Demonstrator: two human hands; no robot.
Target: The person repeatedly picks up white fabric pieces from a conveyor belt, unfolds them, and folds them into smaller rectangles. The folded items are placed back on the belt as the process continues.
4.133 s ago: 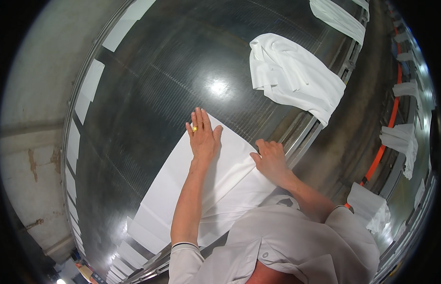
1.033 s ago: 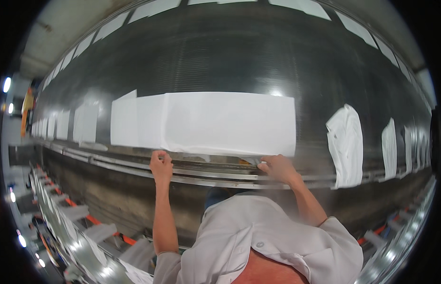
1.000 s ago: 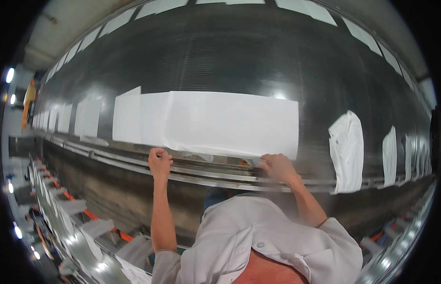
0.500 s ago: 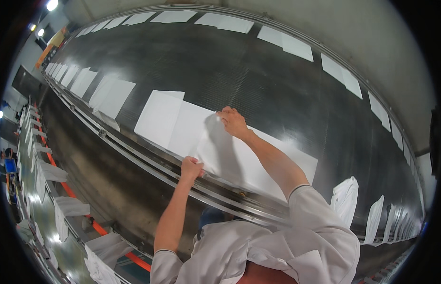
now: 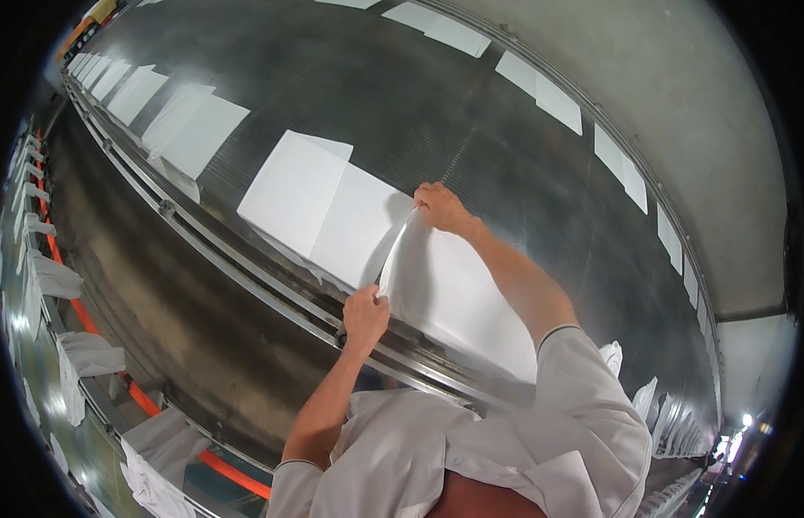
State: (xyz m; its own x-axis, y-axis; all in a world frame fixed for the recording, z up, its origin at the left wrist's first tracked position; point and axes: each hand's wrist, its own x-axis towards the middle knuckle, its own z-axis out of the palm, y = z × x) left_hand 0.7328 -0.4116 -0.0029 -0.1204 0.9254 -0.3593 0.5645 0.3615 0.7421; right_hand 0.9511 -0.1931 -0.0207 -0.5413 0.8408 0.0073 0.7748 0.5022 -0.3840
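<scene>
White cloths [image 5: 333, 203] on dark ribbed belt [image 5: 402, 95]

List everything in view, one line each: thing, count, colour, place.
white cloth sheet: one, white, on the dark surface, its left edge lifted by both hands
flat cloth pieces: several, white, spread in rows along the surface
dark ribbed surface: one, dark grey, fills the middle
metal rail: one, silver, along the near edge
hanging cloths: several, white, lower left beside an orange bar
left hand: one, pinching the sheet's near edge
right hand: one, gripping the sheet's far edge
</scene>
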